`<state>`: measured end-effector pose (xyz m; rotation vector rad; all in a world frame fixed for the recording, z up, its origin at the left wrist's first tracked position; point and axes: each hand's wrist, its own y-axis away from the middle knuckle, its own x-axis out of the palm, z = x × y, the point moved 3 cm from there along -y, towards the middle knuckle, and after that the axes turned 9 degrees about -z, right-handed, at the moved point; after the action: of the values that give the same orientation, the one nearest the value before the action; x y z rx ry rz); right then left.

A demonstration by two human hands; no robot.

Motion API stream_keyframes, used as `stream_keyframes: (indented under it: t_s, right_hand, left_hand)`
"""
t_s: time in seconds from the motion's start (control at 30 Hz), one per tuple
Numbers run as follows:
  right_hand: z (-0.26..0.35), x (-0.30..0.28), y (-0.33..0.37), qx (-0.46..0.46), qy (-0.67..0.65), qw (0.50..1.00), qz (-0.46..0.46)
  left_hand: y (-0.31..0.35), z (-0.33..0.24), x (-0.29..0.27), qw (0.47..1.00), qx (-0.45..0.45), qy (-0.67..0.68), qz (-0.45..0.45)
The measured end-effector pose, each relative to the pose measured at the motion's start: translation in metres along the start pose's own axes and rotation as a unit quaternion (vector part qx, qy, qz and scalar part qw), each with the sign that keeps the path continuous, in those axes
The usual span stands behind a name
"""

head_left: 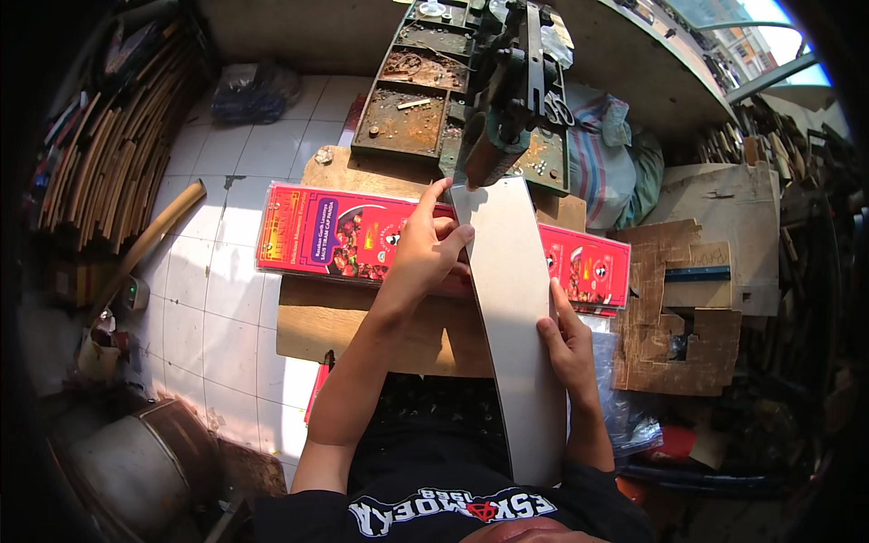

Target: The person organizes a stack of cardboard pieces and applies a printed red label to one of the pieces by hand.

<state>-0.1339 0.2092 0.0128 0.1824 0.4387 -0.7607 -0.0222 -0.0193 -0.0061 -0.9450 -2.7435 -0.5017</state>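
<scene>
A long pale grey board (511, 281), narrowing toward both ends, slants from beneath the head of a dark green press (496, 145) down to my lap. My left hand (430, 240) grips its left edge near the far end, the thumb at the edge and the index finger stretched toward the corner under the press. On the right edge, about midway, my right hand (568, 342) is closed with its thumb along the rim and fingers partly hidden. Beneath the board lies a stack of red printed panels (308, 262), showing on either side of it.
Behind the press is a metal tray (398, 118) with compartments of small parts. The panels rest on a wooden worktop (344, 330). Torn brown cardboard (647, 348) and a striped sack (593, 154) are at right. Stacked boards (109, 172) lean at far left, above a tiled floor (226, 299).
</scene>
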Motion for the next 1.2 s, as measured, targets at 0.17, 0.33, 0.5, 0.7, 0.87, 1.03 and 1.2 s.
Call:
stream_keyframes:
  t_s: [0.17,0.33,0.5,0.7,0.87,1.03,1.2]
  right_hand:
    - [-0.005,0.004,-0.002,-0.030,0.004,0.999,-0.010]
    - [0.004,0.005,-0.002,0.027,-0.008,0.999,0.022]
    - [-0.002,0.005,-0.003,-0.015,0.013,1.000,-0.008]
    - [-0.001,0.006,-0.002,-0.037,0.026,0.999,-0.013]
    - [-0.002,0.006,-0.002,-0.007,0.006,1.000,-0.007]
    - [0.005,0.005,-0.003,0.028,-0.008,0.999,0.030]
    - [0.002,0.006,-0.003,0.015,-0.008,1.000,0.019]
  left_hand:
    - [-0.002,-0.001,-0.004,1.000,0.011,-0.007,-0.007]
    - [-0.002,0.001,-0.006,1.000,0.006,0.000,-0.008]
    - [-0.003,0.001,-0.005,1.000,0.007,-0.003,-0.010]
    - [-0.002,0.001,-0.005,1.000,0.005,-0.013,-0.018]
    - [-0.005,0.004,-0.006,0.999,0.004,-0.035,-0.010]
    - [-0.008,0.006,-0.005,1.000,0.015,-0.022,-0.010]
    - [-0.006,0.004,-0.006,0.999,0.012,-0.033,-0.011]
